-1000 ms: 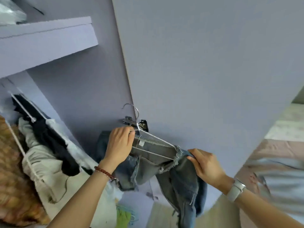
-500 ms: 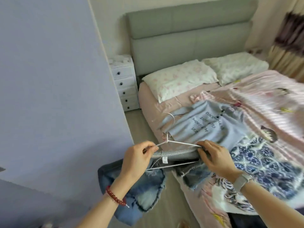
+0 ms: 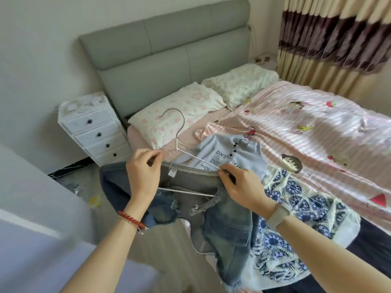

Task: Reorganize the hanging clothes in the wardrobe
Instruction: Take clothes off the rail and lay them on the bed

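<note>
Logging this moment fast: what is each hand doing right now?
Left hand: pinches the white hanger at its left end, denim shorts hanging from it.
Right hand: grips the hanger's right end and the shorts' waistband.

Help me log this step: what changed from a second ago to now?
The person turned from the wardrobe to the bed, carrying the denim shorts on the white hanger over its edge. Unchanged: left hand and right hand keep gripping the hanger's two ends.
</note>
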### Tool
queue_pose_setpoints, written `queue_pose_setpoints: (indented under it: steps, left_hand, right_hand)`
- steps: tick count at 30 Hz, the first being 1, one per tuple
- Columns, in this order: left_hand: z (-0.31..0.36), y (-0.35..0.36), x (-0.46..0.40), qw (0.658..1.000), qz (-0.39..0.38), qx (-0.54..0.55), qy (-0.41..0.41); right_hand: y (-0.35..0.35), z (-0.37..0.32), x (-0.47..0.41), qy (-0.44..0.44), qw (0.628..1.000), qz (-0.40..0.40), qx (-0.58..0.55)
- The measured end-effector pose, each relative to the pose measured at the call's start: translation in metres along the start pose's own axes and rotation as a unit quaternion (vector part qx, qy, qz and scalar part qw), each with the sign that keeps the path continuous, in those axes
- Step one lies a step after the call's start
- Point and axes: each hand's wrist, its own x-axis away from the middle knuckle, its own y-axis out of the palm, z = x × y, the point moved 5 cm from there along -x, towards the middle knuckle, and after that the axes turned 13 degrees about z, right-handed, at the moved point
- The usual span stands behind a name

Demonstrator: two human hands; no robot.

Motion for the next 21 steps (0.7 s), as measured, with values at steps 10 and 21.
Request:
queue_pose_setpoints:
  steps: [10,21]
  left_hand:
    - [0.001,0.168,-0.094,0.993,-0.068,-0.021,0.099]
    - [-0.154,0.412,0.019,0.884,-0.456,-0.106,-0.005]
  right_hand:
    - [0.032,0.091,-0.103,0.154,0.986,0.061,0.019]
    - [0.138,0.351,-0.152,0.285,0.935,-0.006,0.209]
